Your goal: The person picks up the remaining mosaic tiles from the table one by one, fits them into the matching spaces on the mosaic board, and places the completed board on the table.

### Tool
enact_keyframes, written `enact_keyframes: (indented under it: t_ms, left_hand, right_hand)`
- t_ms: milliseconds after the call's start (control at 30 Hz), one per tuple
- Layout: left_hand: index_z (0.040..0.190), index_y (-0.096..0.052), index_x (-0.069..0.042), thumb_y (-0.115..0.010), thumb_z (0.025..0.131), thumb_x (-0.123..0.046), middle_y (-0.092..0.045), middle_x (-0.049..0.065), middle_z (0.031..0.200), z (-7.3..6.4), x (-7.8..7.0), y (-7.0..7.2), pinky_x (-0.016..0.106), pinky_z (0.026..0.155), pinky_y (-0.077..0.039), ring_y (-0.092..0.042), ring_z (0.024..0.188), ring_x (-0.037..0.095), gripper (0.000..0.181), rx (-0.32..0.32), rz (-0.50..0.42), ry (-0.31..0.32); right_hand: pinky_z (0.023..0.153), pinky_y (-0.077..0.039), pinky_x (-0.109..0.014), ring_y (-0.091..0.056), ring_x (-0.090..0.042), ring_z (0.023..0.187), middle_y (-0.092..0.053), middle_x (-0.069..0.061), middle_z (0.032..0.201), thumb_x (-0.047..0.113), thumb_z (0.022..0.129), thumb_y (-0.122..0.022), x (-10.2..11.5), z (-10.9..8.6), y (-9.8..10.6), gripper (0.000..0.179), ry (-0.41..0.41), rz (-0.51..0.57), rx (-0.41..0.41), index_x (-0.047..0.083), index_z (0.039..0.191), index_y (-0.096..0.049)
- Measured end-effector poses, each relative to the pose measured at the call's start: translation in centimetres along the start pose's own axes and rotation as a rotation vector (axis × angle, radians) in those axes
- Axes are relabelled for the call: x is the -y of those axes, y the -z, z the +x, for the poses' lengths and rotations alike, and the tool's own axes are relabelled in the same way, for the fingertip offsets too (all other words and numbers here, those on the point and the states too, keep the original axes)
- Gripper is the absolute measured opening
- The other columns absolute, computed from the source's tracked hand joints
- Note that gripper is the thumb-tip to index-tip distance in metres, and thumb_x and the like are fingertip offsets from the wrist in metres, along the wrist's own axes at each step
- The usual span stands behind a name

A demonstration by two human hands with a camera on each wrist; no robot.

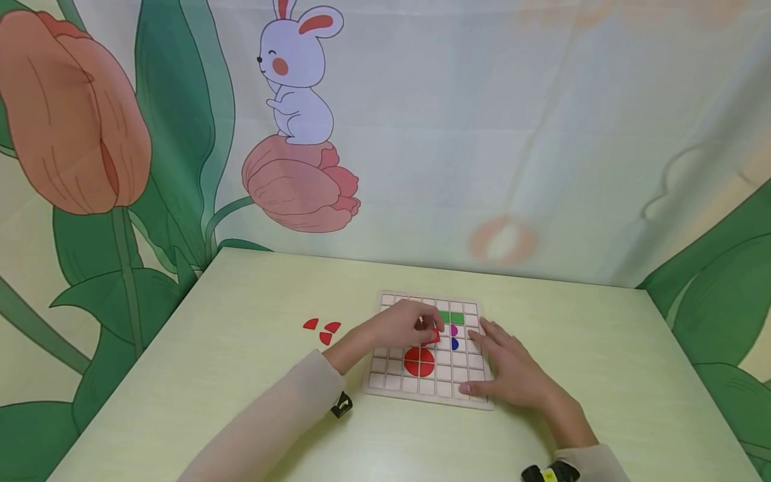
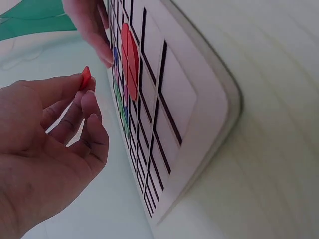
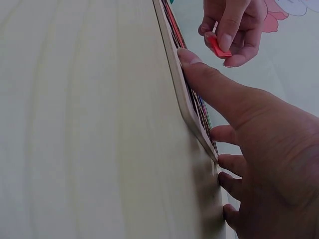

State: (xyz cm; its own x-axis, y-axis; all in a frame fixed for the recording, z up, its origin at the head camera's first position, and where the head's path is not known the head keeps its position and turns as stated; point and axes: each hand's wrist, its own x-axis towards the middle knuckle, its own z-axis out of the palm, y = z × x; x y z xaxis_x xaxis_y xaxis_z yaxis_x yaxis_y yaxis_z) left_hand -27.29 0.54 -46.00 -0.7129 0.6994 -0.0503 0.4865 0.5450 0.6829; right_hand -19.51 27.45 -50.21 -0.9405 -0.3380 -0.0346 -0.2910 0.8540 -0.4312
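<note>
My left hand (image 1: 403, 323) is above a pale wooden grid board (image 1: 377, 383), pinching a small red tile (image 2: 85, 78) between thumb and fingers. In the left wrist view the tile is held clear of the board. My right hand (image 1: 519, 370) rests at the board's right side with fingers spread. Its thumb (image 3: 199, 67) touches the board near the front edge. Four quarter pieces make a red circle (image 1: 412, 362) on the grid. Green tiles (image 1: 457, 318), a magenta piece (image 1: 454, 331) and a blue piece (image 1: 454, 344) lie farther up; my left hand hides some cells.
Three loose red quarter-circle tiles (image 1: 332, 327) lie on the light wooden table (image 1: 253, 308), left of the board. Behind the table hangs a cloth (image 1: 421, 134) printed with a rabbit and tulips. Dark bands (image 1: 342, 405) sit at both wrists.
</note>
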Motion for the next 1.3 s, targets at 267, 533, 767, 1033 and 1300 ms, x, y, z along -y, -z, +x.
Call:
enact_keyframes:
  t_ms: [267,533,767,1033,1300]
  left_hand:
    - [0.105,-0.070,-0.018,-0.074,0.101,-0.014,-0.067,-0.009,0.093,0.7,-1.2,-1.5,0.021,0.072,-0.053,-0.062,0.081,0.008,0.007,0.019,0.055,-0.001]
    - [0.098,-0.070,-0.016,-0.073,0.101,-0.013,-0.067,-0.007,0.091,1.3,-1.8,-2.4,0.021,0.075,-0.050,-0.058,0.084,0.010,0.005,0.003,0.108,-0.016]
    - [0.091,-0.068,-0.019,-0.075,0.100,-0.015,-0.061,-0.006,0.082,1.7,-1.7,-3.1,0.022,0.066,-0.045,-0.055,0.075,0.010,0.012,-0.005,0.160,0.019]
    - [0.089,-0.067,-0.020,-0.079,0.098,-0.018,-0.061,-0.006,0.078,1.7,-1.9,-3.5,0.022,0.063,-0.045,-0.055,0.070,0.009,0.015,0.018,0.176,0.065]
    - [0.087,-0.067,-0.022,-0.079,0.098,-0.020,-0.062,-0.007,0.080,1.7,-1.8,-4.0,0.022,0.067,-0.049,-0.057,0.073,0.008,0.017,0.018,0.197,0.087]
  right_hand:
    - [0.122,-0.018,-0.069,-0.018,-0.045,0.159,-0.023,-0.016,0.174,0.071,0.079,-0.082,0.2,-0.2,0.2,0.108,0.028,0.011,-0.008,0.010,0.161,-0.045]
    - [0.122,-0.018,-0.070,-0.019,-0.046,0.158,-0.023,-0.017,0.174,0.072,0.079,-0.081,0.0,-0.3,0.3,0.108,0.038,0.012,-0.008,0.009,0.160,-0.046]
    - [0.122,-0.018,-0.070,-0.019,-0.046,0.158,-0.023,-0.017,0.174,0.072,0.079,-0.081,0.0,-0.2,0.3,0.109,0.049,0.018,-0.009,0.008,0.160,-0.046]
    - [0.122,-0.018,-0.070,-0.019,-0.047,0.158,-0.023,-0.017,0.174,0.074,0.079,-0.080,-0.2,-0.3,0.3,0.109,0.053,0.017,-0.012,0.009,0.160,-0.046]
    - [0.121,-0.019,-0.070,-0.019,-0.046,0.158,-0.023,-0.018,0.173,0.074,0.079,-0.080,-0.2,-0.3,0.2,0.109,0.065,0.014,-0.017,0.008,0.160,-0.046]
